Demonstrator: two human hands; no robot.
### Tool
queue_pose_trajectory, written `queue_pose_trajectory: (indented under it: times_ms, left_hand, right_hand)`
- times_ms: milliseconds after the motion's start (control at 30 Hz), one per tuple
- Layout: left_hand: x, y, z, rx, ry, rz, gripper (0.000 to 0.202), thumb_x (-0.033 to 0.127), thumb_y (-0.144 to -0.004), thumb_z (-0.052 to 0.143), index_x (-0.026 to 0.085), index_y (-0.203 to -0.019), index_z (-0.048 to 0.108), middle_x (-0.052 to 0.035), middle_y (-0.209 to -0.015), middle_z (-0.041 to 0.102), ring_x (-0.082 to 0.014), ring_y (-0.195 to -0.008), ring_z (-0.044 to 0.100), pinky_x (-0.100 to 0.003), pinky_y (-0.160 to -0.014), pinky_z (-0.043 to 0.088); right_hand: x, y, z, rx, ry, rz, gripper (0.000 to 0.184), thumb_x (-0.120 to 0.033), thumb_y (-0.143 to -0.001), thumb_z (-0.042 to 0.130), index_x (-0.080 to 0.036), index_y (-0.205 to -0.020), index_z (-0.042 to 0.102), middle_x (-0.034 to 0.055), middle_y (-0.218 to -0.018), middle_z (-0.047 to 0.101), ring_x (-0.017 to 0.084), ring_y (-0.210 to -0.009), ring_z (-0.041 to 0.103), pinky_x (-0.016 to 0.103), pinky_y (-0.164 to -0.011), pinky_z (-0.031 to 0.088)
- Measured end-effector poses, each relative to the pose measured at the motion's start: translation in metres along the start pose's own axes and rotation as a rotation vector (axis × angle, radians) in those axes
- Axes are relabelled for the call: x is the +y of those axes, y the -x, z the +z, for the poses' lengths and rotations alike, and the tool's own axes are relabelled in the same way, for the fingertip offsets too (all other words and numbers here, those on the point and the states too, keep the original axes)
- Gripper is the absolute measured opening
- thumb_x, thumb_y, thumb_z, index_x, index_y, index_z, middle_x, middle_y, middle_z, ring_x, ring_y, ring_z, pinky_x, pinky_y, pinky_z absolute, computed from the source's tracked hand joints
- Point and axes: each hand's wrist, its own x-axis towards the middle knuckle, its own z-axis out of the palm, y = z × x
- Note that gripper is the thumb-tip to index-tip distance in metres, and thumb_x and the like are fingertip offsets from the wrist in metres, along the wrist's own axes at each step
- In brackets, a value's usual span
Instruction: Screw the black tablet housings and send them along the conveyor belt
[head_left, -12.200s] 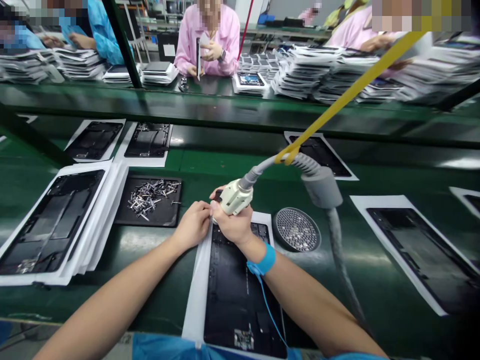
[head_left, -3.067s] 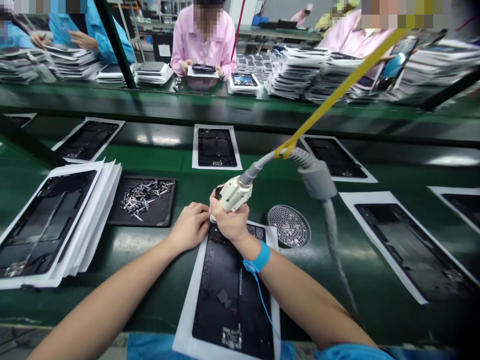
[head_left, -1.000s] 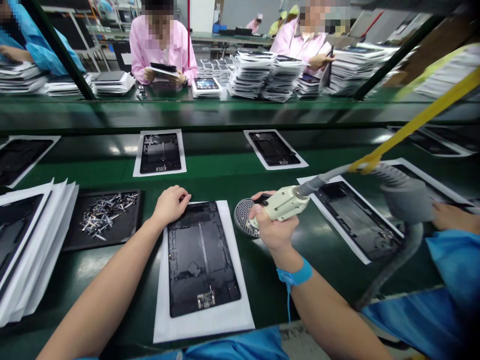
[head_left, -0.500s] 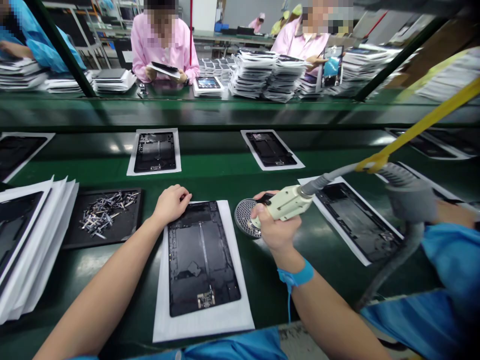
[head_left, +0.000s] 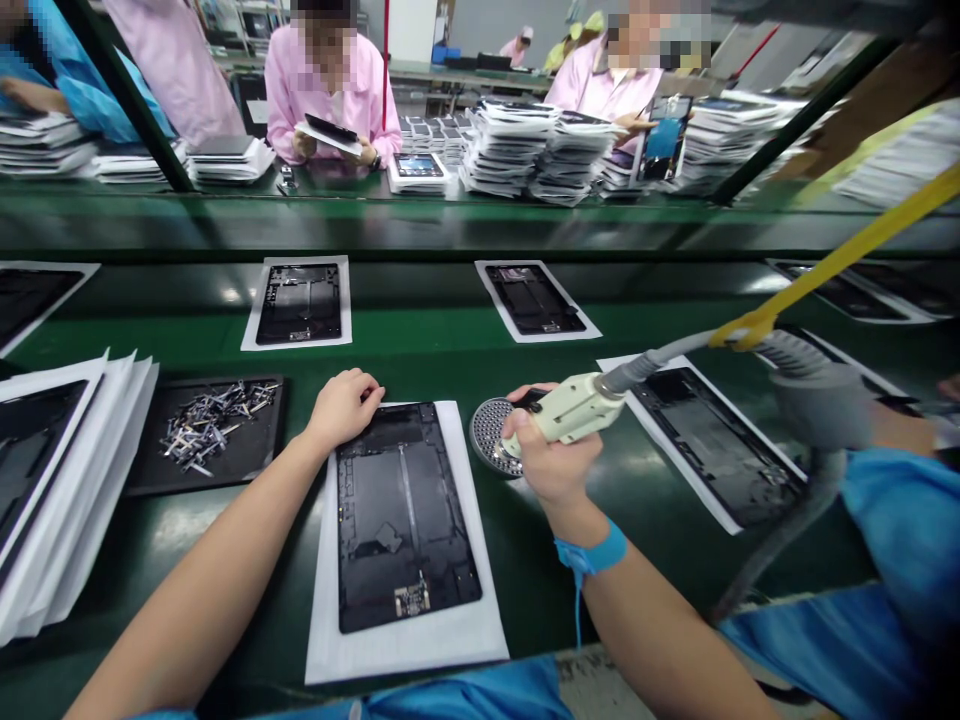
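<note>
A black tablet housing [head_left: 382, 490] with its inside facing up lies on a white foam sheet [head_left: 405, 655] in front of me. My left hand [head_left: 346, 408] rests at its upper left corner with the fingers curled; what is under them is hidden. My right hand [head_left: 556, 450] is wrapped round a pale green hand tool [head_left: 577, 405] with a black switch. Its round perforated metal head [head_left: 495, 437] is right of the housing, apart from it. A grey hose [head_left: 667, 350] runs from the tool to a yellow strap [head_left: 855, 250].
On the left, a black tray [head_left: 266, 440] of small metallic strips stands beside stacked white sheets [head_left: 97, 500]. More housings lie on the green belt [head_left: 412, 300], and another housing [head_left: 720, 440] is at right. A co-worker's blue sleeve [head_left: 907, 530] is close on the right.
The housings on the belt have shifted slightly left. A person in pink has come into view at upper left. Both my hands and the tool have hardly moved.
</note>
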Motion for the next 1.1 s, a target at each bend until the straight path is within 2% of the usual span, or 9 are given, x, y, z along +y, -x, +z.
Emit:
queue_pose_trajectory:
  times_ms: [300, 400, 500, 567, 633, 733, 833, 967, 1100]
  left_hand:
    - [-0.003, -0.001, 0.003, -0.005, -0.006, 0.016, 0.027, 0.035, -0.096, 0.051, 0.021, -0.079, 0.067, -0.0061, -0.082, 0.064, -0.0226, -0.082, 0.06, -0.036, -0.076, 0.046]
    - [0.001, 0.002, 0.0, 0.039, -0.036, 0.024, 0.025, 0.035, -0.096, 0.053, 0.02, -0.087, 0.07, -0.008, -0.089, 0.066, -0.0247, -0.089, 0.061, -0.038, -0.082, 0.048]
    - [0.009, 0.019, -0.01, 0.113, -0.049, 0.052, 0.024, 0.036, -0.097, 0.055, 0.019, -0.104, 0.07, -0.0108, -0.105, 0.067, -0.0267, -0.101, 0.061, -0.04, -0.091, 0.049]
    - [0.015, 0.04, -0.02, 0.104, -0.047, 0.069, 0.025, 0.036, -0.099, 0.054, 0.02, -0.11, 0.068, -0.0108, -0.111, 0.066, -0.0259, -0.105, 0.061, -0.039, -0.093, 0.049]
    - [0.02, 0.065, -0.03, 0.058, -0.058, 0.06, 0.024, 0.036, -0.1, 0.053, 0.021, -0.111, 0.067, -0.0097, -0.11, 0.066, -0.0246, -0.104, 0.062, -0.037, -0.092, 0.051]
    - [0.026, 0.104, -0.04, -0.02, -0.119, -0.027, 0.021, 0.036, -0.1, 0.053, 0.022, -0.108, 0.066, -0.0083, -0.106, 0.066, -0.0235, -0.1, 0.064, -0.035, -0.085, 0.051]
    - [0.031, 0.136, -0.046, -0.098, -0.186, -0.179, 0.019, 0.039, -0.1, 0.054, 0.022, -0.099, 0.064, -0.0072, -0.099, 0.067, -0.0226, -0.09, 0.066, -0.032, -0.071, 0.049]
    - [0.042, 0.165, -0.047, -0.205, -0.205, -0.318, 0.025, 0.043, -0.098, 0.055, 0.022, -0.086, 0.06, -0.0062, -0.09, 0.068, -0.0231, -0.076, 0.066, -0.032, -0.059, 0.04]
    - [0.058, 0.181, -0.044, -0.239, -0.173, -0.367, 0.025, 0.041, -0.099, 0.055, 0.023, -0.083, 0.058, -0.0068, -0.088, 0.07, -0.0249, -0.078, 0.069, -0.032, -0.058, 0.038]
  right_hand:
    - [0.002, 0.002, 0.002, 0.027, 0.007, 0.034, 0.018, -0.02, -0.082, 0.072, -0.02, -0.097, 0.063, -0.0011, -0.077, 0.068, 0.012, -0.049, 0.061, 0.028, -0.049, 0.054]
    - [0.0, -0.001, 0.001, 0.02, -0.012, 0.03, 0.019, -0.02, -0.082, 0.073, -0.02, -0.098, 0.063, 0.0001, -0.081, 0.069, 0.012, -0.051, 0.062, 0.028, -0.049, 0.054]
    - [-0.012, -0.001, 0.001, 0.043, -0.072, 0.012, 0.017, -0.02, -0.086, 0.07, -0.022, -0.1, 0.062, 0.0008, -0.087, 0.068, 0.011, -0.051, 0.062, 0.028, -0.049, 0.054]
    - [-0.026, 0.006, 0.005, 0.047, -0.141, 0.016, 0.018, -0.02, -0.088, 0.068, -0.023, -0.103, 0.061, 0.0005, -0.091, 0.067, 0.011, -0.051, 0.062, 0.028, -0.048, 0.055]
    - [-0.04, 0.02, 0.011, -0.029, -0.208, 0.05, 0.02, -0.021, -0.089, 0.068, -0.025, -0.107, 0.059, 0.0001, -0.094, 0.066, 0.01, -0.05, 0.062, 0.028, -0.047, 0.056]
    - [-0.055, 0.05, 0.02, -0.29, -0.319, 0.115, 0.025, -0.023, -0.091, 0.066, -0.028, -0.114, 0.057, 0.0001, -0.097, 0.067, 0.01, -0.049, 0.063, 0.028, -0.047, 0.058]
    - [-0.06, 0.078, 0.026, -0.512, -0.416, 0.112, 0.033, -0.022, -0.093, 0.065, -0.032, -0.124, 0.055, 0.001, -0.101, 0.066, 0.01, -0.052, 0.064, 0.027, -0.048, 0.059]
    - [-0.059, 0.096, 0.028, -0.629, -0.442, 0.11, 0.036, -0.023, -0.094, 0.064, -0.033, -0.127, 0.054, 0.003, -0.104, 0.065, 0.009, -0.055, 0.064, 0.029, -0.053, 0.061]
    - [-0.057, 0.101, 0.027, -0.662, -0.443, 0.121, 0.035, -0.022, -0.095, 0.064, -0.032, -0.127, 0.054, 0.0035, -0.103, 0.065, 0.01, -0.056, 0.063, 0.03, -0.055, 0.061]
